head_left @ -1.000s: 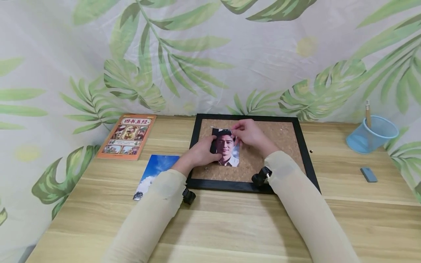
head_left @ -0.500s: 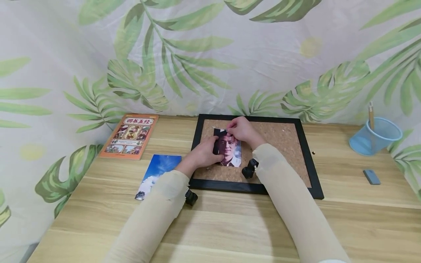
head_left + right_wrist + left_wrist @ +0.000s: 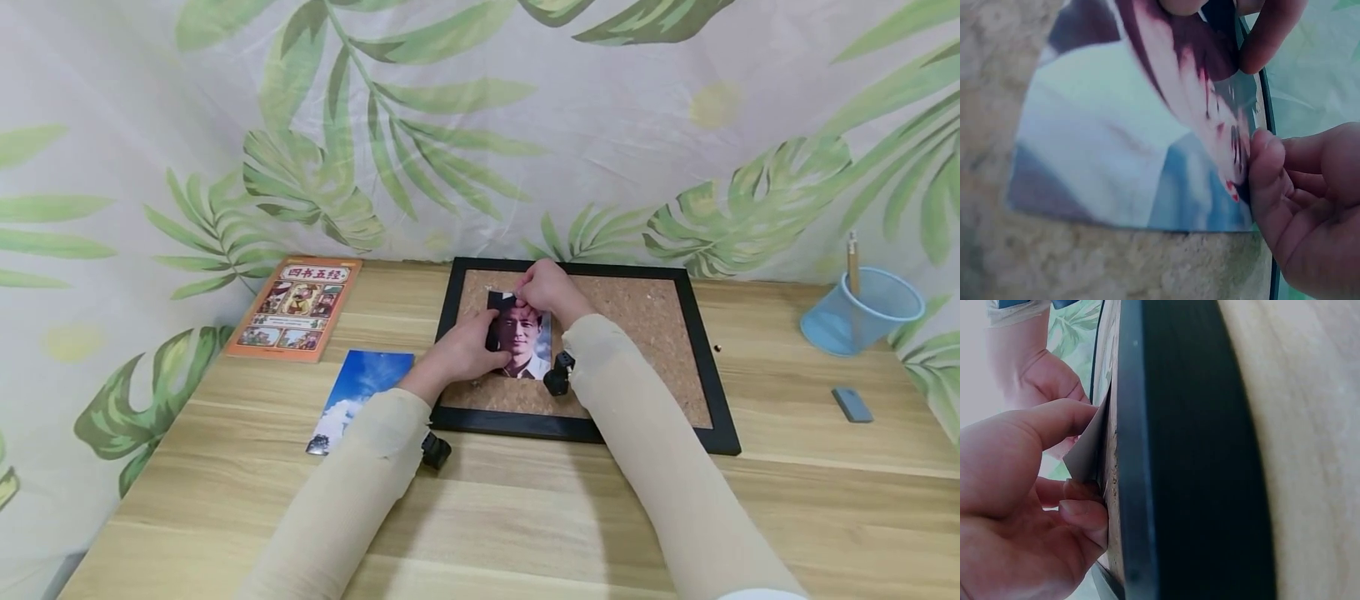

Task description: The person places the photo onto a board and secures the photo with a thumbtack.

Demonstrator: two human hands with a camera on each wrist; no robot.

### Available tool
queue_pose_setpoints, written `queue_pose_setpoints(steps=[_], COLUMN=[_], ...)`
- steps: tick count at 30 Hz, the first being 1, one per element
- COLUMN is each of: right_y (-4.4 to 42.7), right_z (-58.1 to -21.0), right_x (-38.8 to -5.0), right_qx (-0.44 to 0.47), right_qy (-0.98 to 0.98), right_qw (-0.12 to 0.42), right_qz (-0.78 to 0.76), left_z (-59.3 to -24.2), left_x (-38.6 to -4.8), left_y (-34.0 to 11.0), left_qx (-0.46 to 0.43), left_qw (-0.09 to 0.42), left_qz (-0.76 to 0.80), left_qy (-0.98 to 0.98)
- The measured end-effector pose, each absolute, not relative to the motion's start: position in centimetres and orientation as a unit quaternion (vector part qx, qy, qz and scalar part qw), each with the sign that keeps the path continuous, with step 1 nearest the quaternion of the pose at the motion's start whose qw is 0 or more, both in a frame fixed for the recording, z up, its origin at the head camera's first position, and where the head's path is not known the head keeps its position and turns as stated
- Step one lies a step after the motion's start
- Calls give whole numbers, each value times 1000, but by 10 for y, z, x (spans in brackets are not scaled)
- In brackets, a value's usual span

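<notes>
The portrait photo (image 3: pixel 522 342) lies on the corkboard (image 3: pixel 654 321), left of centre, its left edge gripped by the left hand (image 3: pixel 463 348); the right hand (image 3: pixel 555 292) curls at its top edge, pinching something perhaps, I can't tell.

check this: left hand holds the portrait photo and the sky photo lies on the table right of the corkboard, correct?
The side is wrong: the head view shows the sky photo on the table left of the corkboard. The left hand does hold the portrait photo.
</notes>
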State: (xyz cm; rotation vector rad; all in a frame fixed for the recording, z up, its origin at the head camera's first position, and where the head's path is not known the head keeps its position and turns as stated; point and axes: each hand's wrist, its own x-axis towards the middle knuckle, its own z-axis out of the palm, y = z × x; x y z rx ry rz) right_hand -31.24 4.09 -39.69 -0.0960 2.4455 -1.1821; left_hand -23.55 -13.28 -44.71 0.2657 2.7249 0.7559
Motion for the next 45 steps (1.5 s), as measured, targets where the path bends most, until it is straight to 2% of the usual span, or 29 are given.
queue_pose_setpoints(steps=[6,16,28,34,41,45], right_y=[47,60,58,60,65,74], right_z=[-400,-398,-402,-408,-408,-397], right_x=[-316,-314,-316,-316,-309,-301], right_qx=[-27,1,29,34,-3,-5], right_qy=[889,847,856,847,832,830], right_qw=[211,248,246,236,226,237], right_qz=[-405,-469,-453,-476,-507,-504], left_z=[-446,-442,-437,-439,-399,-392], left_x=[-236,-232,-228,-228,-201,-196], left_y=[-129,-133,-132,-131,-122,-126], left_qx=[102,91,95,97,71,77], left_qw=[154,147,151,134,135,116], left_qz=[265,271,265,255,190,177], left_qy=[946,947,948,953,970,974])
